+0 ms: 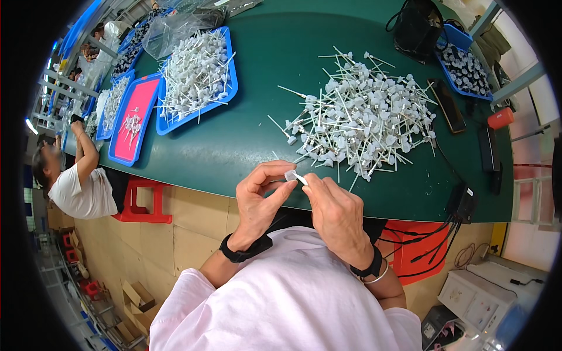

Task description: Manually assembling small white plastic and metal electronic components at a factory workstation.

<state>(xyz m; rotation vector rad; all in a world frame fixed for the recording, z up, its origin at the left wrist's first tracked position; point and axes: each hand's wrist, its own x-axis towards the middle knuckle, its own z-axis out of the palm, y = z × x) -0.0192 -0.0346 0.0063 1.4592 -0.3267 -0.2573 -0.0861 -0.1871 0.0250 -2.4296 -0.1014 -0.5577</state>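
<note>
We see first the green tabletop [252, 146], which fills the upper half of the view and bends with the lens. On it, in front of us, lies a large loose pile of white parts [363, 117]: small plastic heads, each with a thin white tube. To the left of the pile stands a blue tray [229, 88] heaped with the same white pieces, and beside that a blue tray with a pink inside [140, 111] that holds only a few. A dark bag [418, 26] stands at the far edge, with another blue tray of dark-and-white parts [462, 70] just to its right. At the left side another person in a white shirt [82, 190] sits at the tabletop, next to a red stool [143, 202].

Our two hands meet at the near edge of the tabletop, just below the pile. Between them is one small white part [291, 175], a short plastic head with a thin tube that points to the right and down. The left hand [260, 196] has its grip closed on the head, thumb and forefinger pinching it, the other fingers curled. The right hand [333, 207] has its grip also closed, the fingertips touching the tube end of the same part. The part is lifted off the tabletop, held only by the fingers. Each wrist wears a black band.
</note>
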